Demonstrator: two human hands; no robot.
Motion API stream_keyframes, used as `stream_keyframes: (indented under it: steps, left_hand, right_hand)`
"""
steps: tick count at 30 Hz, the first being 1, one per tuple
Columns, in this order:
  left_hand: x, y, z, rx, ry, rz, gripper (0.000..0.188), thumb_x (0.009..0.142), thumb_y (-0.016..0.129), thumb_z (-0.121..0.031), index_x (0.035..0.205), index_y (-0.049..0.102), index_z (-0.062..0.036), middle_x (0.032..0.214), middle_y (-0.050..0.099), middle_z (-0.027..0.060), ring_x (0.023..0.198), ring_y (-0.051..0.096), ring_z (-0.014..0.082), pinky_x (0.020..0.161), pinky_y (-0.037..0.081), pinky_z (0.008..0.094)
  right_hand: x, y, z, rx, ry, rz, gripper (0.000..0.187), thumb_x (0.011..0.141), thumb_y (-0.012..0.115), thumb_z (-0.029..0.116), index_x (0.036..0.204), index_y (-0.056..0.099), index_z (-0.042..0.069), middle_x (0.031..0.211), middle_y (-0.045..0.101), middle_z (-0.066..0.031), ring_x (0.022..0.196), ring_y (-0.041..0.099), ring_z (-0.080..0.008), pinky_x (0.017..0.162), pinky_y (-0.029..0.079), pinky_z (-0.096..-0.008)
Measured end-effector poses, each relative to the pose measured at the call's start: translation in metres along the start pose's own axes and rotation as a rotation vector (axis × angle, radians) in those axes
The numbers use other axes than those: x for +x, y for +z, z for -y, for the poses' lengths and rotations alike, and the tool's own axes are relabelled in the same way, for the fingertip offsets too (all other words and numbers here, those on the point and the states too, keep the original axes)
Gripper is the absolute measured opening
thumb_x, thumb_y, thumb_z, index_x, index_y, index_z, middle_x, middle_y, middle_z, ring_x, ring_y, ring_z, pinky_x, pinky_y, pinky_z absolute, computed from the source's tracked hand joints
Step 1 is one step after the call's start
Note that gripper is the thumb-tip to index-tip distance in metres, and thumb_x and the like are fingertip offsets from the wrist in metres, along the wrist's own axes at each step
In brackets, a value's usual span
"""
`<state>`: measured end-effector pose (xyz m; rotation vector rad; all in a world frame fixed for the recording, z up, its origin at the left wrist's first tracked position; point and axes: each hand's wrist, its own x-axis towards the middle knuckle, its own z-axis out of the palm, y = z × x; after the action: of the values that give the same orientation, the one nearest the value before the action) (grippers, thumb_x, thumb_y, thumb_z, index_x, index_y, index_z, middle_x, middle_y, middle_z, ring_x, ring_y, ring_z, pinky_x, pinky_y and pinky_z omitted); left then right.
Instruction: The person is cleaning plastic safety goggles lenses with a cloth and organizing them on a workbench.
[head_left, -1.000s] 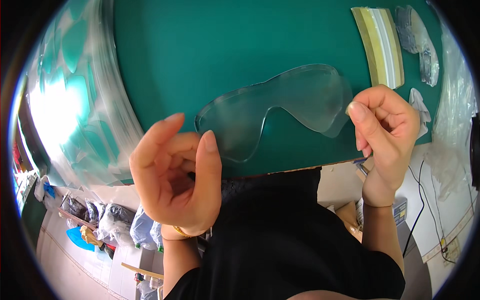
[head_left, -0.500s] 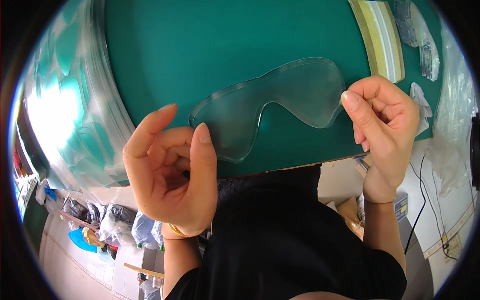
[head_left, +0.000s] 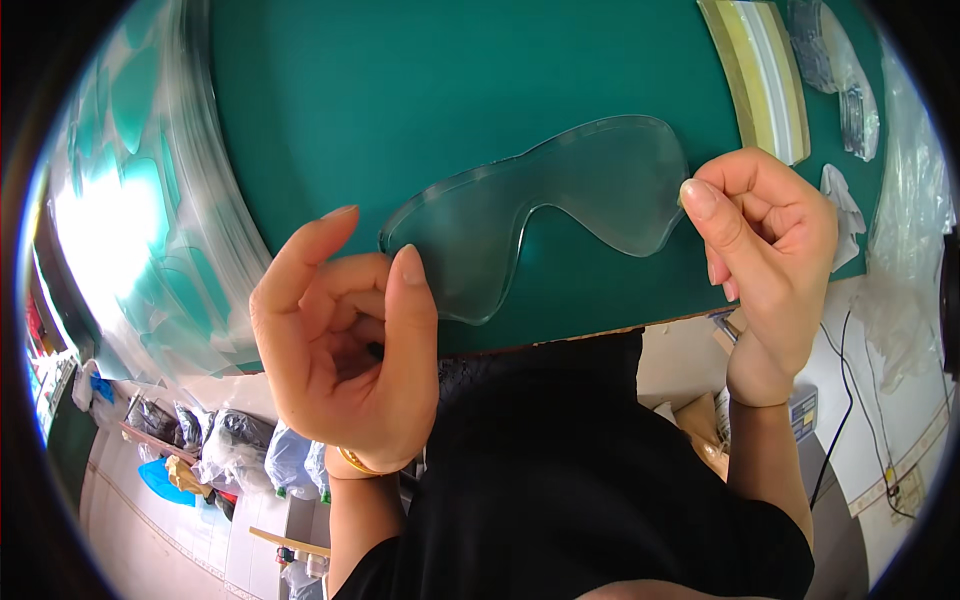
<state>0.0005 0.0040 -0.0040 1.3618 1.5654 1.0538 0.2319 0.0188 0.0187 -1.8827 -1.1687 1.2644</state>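
A clear, one-piece goggle lens (head_left: pixel 590 180) with a curved nose notch is held up slantwise over the green tabletop, its right end higher in the picture. My left hand (head_left: pixel 350 340) grips its left end between the thumb and a bent finger, with the index finger raised off it. At the other end, my right hand (head_left: pixel 765 240) pinches the lens edge between thumb and index finger, the remaining fingers curled in. My left palm and fingers hide part of the lens's left end.
Clear plastic sheets (head_left: pixel 190 220) with lens-shaped outlines cover the table's left side. Along the right lie a curved yellow-and-white strip (head_left: pixel 765 85), clear curved pieces (head_left: pixel 840 75), a white cloth (head_left: pixel 843 215) and clear plastic film (head_left: pixel 905 230). Bagged items (head_left: pixel 235 440) sit below left.
Both hands keep their hold on the lens. My left hand has shifted very slightly to the right, and my right hand very slightly to the left.
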Motion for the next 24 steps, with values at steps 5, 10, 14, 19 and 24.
stream_keyframes:
  steps: [5, 10, 14, 19, 24]
  left_hand:
    - [0.0, 0.0, -0.002, 0.048, -0.006, 0.003, 0.04, 0.087, 0.067, 0.012, 0.123, 0.052, 0.0061, 0.076, 0.064, 0.0052, 0.056, 0.053, 0.0021, 0.049, 0.038, 0.0137]
    - [-0.001, 0.003, -0.002, 0.077, -0.039, -0.02, 0.039, 0.086, 0.068, 0.011, 0.122, 0.053, 0.0052, 0.076, 0.064, 0.0042, 0.056, 0.053, 0.0011, 0.049, 0.038, 0.0133]
    - [-0.001, 0.004, -0.001, 0.046, -0.035, -0.035, 0.038, 0.086, 0.068, 0.009, 0.121, 0.054, 0.0042, 0.075, 0.064, 0.0037, 0.056, 0.051, 0.0005, 0.049, 0.034, 0.0125]
    - [0.001, 0.009, -0.001, 0.018, -0.038, -0.061, 0.037, 0.087, 0.069, 0.006, 0.121, 0.056, 0.0029, 0.075, 0.064, 0.0028, 0.055, 0.05, 0.0, 0.05, 0.032, 0.0126]
    - [0.001, 0.006, 0.001, 0.027, -0.018, -0.071, 0.036, 0.088, 0.068, 0.006, 0.121, 0.056, 0.003, 0.076, 0.065, 0.003, 0.056, 0.05, 0.0001, 0.052, 0.034, 0.0127]
  right_hand:
    - [0.0, 0.001, -0.001, 0.002, 0.011, -0.003, 0.017, 0.091, 0.07, 0.015, 0.082, 0.063, 0.002, 0.058, 0.05, 0.0052, 0.046, 0.039, -0.0002, 0.043, 0.024, -0.0178]
    - [0.001, -0.008, 0.002, -0.108, -0.049, -0.108, 0.014, 0.09, 0.072, 0.013, 0.084, 0.064, 0.003, 0.061, 0.053, 0.0063, 0.052, 0.043, 0.0004, 0.046, 0.027, -0.0176]
    - [0.021, -0.041, -0.02, -0.82, -0.442, -0.572, 0.034, 0.087, 0.078, 0.021, 0.111, 0.063, 0.002, 0.088, 0.06, -0.0007, 0.074, 0.054, -0.0089, 0.068, 0.045, -0.02]
    - [0.024, -0.041, 0.02, -0.326, -0.03, -0.38, 0.024, 0.086, 0.075, 0.013, 0.099, 0.064, -0.004, 0.081, 0.065, -0.0075, 0.072, 0.06, -0.0136, 0.067, 0.048, -0.0254]
    - [-0.007, -0.009, 0.043, -0.226, -0.165, -0.323, 0.032, 0.085, 0.075, 0.017, 0.104, 0.061, -0.005, 0.091, 0.069, -0.0149, 0.081, 0.065, -0.0159, 0.072, 0.051, -0.0305]
